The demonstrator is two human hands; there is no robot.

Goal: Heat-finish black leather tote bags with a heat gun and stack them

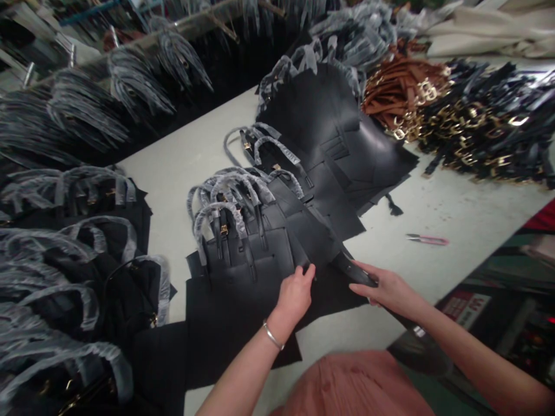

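Observation:
My right hand [384, 287] is closed around a long black leather strap [347, 263]. The strap runs up over the stacked panels and also trails down past my wrist, where a metal buckle [418, 331] shows. With fingers pinched, my left hand [296, 292] presses at the edge of a black leather bag panel [271, 254]; exactly what lies between the fingertips is hidden. Several such panels overlap here, their handles [221, 214] wrapped in clear plastic and fitted with small gold hardware. A plain black sheet [234, 341] lies beneath, nearest my body.
Pink-handled thread snips [427, 239] lie on the pale table [468, 214] to the right. Brown straps [392, 86] and black buckled straps [481, 127] are heaped behind. More black panels [329, 121] stand stacked at the back. Wrapped handles [82, 110] hang from a rack at left.

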